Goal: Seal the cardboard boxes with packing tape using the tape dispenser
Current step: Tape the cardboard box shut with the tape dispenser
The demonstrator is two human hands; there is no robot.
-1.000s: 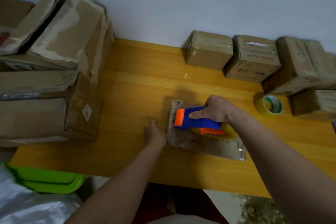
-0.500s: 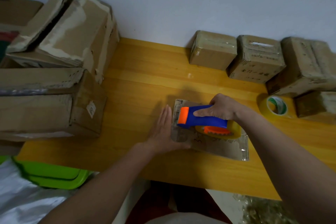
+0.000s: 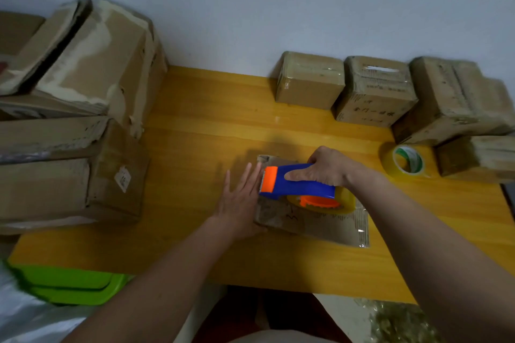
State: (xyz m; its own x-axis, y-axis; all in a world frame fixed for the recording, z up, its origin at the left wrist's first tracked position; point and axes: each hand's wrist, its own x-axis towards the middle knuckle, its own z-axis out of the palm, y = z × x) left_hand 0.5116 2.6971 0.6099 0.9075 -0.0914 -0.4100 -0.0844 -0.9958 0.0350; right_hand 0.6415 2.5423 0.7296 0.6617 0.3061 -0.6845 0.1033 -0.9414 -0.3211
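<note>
A flat cardboard box point(image 3: 309, 220) is lying near the front middle of the yellow worktop point(image 3: 211, 108), its long axis running left to right and tilting slightly toward the person at its right end; glossy film or tape is showing along that right end. The blue-and-orange tape dispenser point(image 3: 296, 184) is sitting on the box's top face, serrated orange nose pointing left and reaching the left edge, yellow roll trailing to the right. The right hand point(image 3: 326, 168) is gripping the dispenser handle from behind, fingers curled round it, thumb lying along the blue side. The left hand point(image 3: 241, 198) is lying flat with fingers straight and spread, pressing against the box's left end just beside the dispenser nose, so it is the nearer hand to the edge where the strip looks to be ending. Judgement: the next move is probably turning on that left edge, either cutting the tape there or carrying it down over the end; the left fingers are lying close to the blade teeth. Open worktop is lying left of and behind the box. A spare tape roll point(image 3: 407, 161) is resting to the right, well apart. Small sealed boxes point(image 3: 373, 86) are lining the wall behind, and larger worn cartons point(image 3: 72, 164) are stacked at the left.
</note>
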